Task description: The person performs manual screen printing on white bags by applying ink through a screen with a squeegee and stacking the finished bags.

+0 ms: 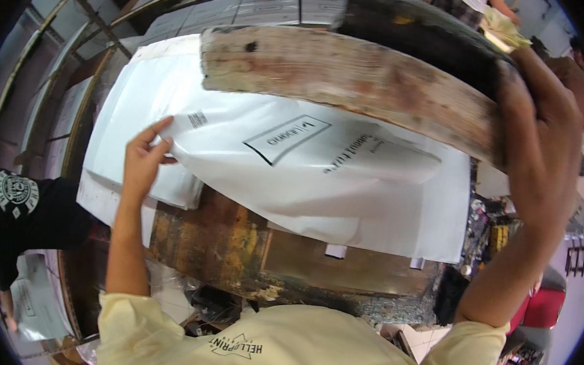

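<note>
My right hand (543, 130) grips the end of a worn, paint-stained wooden screen-printing frame (355, 74), which is held tilted up above the table. A dark panel (420, 38) shows behind its near bar. At the left, my left hand (146, 157) pinches the edge of a white plastic sheet (258, 180) with black print. The sheet stretches rightward under the frame, its near edge lifted and curved. Beneath my left hand lies a stack of white sheets (122, 118). The frame hides the far part of the printed sheet.
A stained wooden worktable (211, 245) lies below the sheet. Racks with printed white sheets (264, 9) stand beyond and along the left. One person in black (35, 217) is at the left; another (467, 1) is at the far right. A red chair (546, 307) stands at the right.
</note>
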Demonstrator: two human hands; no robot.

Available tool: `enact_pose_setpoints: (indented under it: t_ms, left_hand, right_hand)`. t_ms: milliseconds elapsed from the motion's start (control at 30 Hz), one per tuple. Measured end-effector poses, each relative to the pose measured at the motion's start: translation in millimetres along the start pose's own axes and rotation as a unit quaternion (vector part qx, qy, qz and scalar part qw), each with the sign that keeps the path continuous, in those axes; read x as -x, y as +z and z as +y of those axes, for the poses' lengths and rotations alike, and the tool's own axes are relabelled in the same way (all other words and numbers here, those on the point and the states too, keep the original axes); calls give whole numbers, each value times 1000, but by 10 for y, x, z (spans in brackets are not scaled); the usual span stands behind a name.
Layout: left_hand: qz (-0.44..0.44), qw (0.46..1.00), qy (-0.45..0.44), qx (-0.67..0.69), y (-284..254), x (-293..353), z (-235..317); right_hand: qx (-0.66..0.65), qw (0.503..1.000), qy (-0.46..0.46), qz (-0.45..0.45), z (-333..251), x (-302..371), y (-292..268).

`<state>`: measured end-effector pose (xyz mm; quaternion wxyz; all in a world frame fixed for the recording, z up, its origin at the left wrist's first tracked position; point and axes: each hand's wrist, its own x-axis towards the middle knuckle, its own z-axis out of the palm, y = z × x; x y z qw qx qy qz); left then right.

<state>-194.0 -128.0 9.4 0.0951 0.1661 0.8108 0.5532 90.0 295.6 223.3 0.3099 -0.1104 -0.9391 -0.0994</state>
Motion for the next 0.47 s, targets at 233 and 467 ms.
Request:
enact_pose_setpoints:
  t_ms: [233, 467]
  left_hand:
    - [22, 997, -49, -55, -1491, -840, -143]
    - [70, 969, -103, -215, -2561, -1420, -1012]
  right_hand:
    - [27, 998, 35, -33, 110, 181, 27]
    - [29, 998, 47, -1, -62, 180, 36]
